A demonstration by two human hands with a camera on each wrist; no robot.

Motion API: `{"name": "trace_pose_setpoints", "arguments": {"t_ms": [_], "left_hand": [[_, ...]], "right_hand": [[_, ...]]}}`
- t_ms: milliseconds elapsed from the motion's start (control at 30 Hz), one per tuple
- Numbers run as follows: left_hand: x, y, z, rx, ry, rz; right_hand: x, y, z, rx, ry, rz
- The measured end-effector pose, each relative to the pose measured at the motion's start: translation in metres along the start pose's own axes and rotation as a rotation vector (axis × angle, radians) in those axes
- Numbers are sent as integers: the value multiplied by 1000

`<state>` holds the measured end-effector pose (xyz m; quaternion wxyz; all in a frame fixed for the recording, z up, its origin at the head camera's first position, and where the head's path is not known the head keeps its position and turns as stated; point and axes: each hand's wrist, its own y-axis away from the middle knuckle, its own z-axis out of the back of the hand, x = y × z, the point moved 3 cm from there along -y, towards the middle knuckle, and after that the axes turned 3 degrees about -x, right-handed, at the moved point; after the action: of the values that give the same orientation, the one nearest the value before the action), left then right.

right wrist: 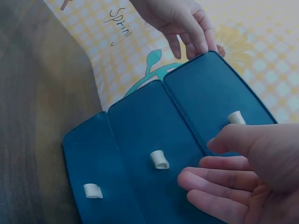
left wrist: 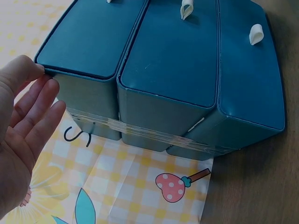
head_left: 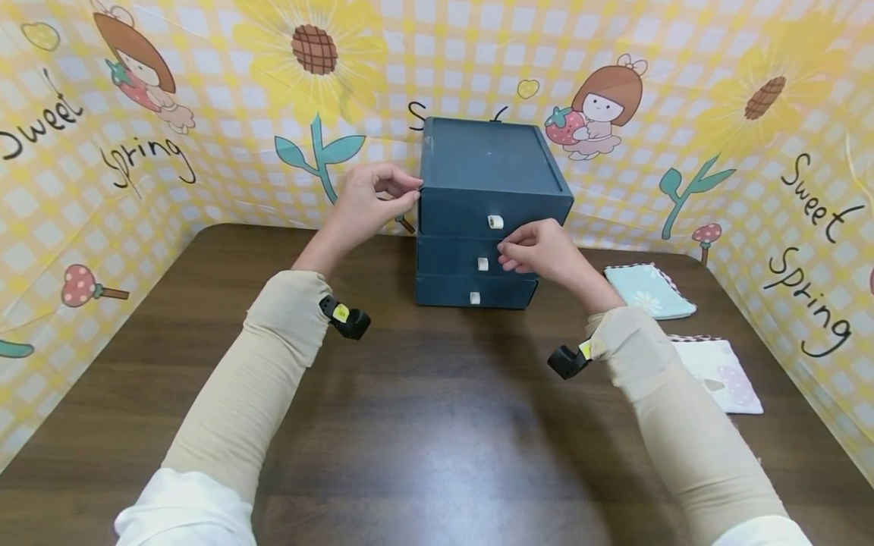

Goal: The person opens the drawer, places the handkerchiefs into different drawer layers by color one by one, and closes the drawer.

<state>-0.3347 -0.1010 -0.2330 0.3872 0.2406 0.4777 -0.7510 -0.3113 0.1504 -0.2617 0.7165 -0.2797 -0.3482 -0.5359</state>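
A dark blue three-drawer box point(head_left: 492, 155) stands at the back of the table. Each drawer front carries a small white loop pull: the top pull point(head_left: 495, 221), the middle pull point(head_left: 483, 264) and the bottom pull point(head_left: 474, 298). All drawers look closed. My left hand point(head_left: 365, 201) touches the box's upper left front corner, its thumb at the front edge and its other fingers loosely extended beside the wall. In front of the upper two drawers hovers my right hand point(head_left: 546, 254), fingers relaxed, nothing between thumb and fingers. The right wrist view shows the top pull point(right wrist: 237, 117) partly behind that thumb.
Two cloth squares lie on the right of the brown table point(head_left: 423, 425): a light blue one point(head_left: 645, 292) and a white one point(head_left: 724, 375), partly covered by my right sleeve. Patterned yellow cloth point(head_left: 225, 98) encloses the back and sides. Clear tape point(left wrist: 159, 135) runs along the box's side.
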Motion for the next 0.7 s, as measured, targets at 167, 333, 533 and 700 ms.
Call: {"name": "trace_pose_setpoints", "arguments": {"t_ms": [167, 333, 533, 700], "left_hand": [[0, 0, 0, -1, 1, 3], [1, 1, 0, -6, 0, 6], [2, 1, -1, -9, 7, 4], [2, 0, -1, -10, 10, 2]], "right_hand": [[-9, 0, -5, 18, -2, -33], [-16, 0, -12, 37, 5, -36], [-22, -1, -19, 66, -7, -60], [-24, -5, -24, 104, -16, -71]]}}
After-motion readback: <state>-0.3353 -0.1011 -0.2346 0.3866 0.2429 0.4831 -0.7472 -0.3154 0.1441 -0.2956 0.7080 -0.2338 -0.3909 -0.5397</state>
